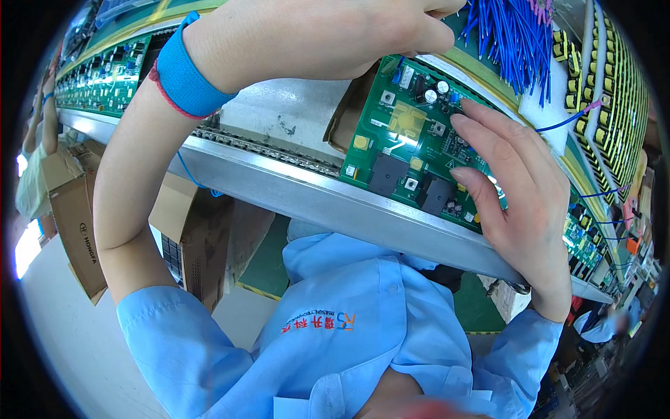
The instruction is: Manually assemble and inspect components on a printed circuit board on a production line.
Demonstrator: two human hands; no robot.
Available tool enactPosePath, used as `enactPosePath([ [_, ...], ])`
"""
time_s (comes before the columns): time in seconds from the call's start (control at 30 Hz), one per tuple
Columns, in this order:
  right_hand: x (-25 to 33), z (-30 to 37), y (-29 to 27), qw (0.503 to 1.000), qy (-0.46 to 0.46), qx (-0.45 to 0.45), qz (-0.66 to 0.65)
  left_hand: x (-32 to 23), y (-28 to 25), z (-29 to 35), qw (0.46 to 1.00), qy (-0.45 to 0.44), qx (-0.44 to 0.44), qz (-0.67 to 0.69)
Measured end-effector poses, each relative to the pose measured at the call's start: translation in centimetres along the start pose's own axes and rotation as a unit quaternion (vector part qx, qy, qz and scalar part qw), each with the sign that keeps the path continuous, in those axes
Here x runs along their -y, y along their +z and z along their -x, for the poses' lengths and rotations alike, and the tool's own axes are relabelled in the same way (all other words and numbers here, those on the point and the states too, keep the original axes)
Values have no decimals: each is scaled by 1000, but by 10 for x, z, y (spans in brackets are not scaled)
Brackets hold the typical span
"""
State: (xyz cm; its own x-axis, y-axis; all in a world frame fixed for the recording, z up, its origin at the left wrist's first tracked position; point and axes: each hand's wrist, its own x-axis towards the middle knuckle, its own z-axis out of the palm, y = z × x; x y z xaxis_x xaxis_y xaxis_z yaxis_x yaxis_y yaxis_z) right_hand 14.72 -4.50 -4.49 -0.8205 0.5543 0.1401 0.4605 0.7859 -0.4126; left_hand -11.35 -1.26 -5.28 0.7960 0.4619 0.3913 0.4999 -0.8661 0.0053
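Note:
A green circuit board rests on the conveyor's metal rail in front of me, carrying black relays, capacitors and small terminals. My right hand lies over its right part, fingers stretched and apart, fingertips touching the board or its components. At the top, my left hand reaches across above the board's far left corner. Its fingers are curled together and partly cut off by the frame edge, so what they hold, if anything, is hidden. A small blue piece stands on the board just below that hand. A blue band is on my left wrist.
A bundle of blue wires lies beyond the board. Rows of yellow-and-black components stand at the right. The metal rail crosses in front of my body. More circuit boards and cardboard boxes are on the left, near another person.

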Motion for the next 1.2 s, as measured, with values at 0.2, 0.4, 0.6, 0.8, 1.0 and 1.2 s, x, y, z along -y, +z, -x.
enactPosePath([
  [0.2,18,-9,15,993,-120,6,5,16,11,9,964,136,-49,-221],
  [0.4,55,-28,42,984,-154,20,82,4,2,9,964,94,-211,-133],
  [0.6,37,-19,63,991,-125,-26,47,-22,-42,13,984,-76,61,-150],
  [0.8,34,-6,61,986,-136,-46,90,-51,-69,22,976,-105,60,-180],
  [1.0,14,4,52,995,-89,-34,41,-68,-91,7,975,-99,57,-192],
  [1.2,4,32,22,993,-2,60,105,-66,-156,57,954,-181,3,-240],
])
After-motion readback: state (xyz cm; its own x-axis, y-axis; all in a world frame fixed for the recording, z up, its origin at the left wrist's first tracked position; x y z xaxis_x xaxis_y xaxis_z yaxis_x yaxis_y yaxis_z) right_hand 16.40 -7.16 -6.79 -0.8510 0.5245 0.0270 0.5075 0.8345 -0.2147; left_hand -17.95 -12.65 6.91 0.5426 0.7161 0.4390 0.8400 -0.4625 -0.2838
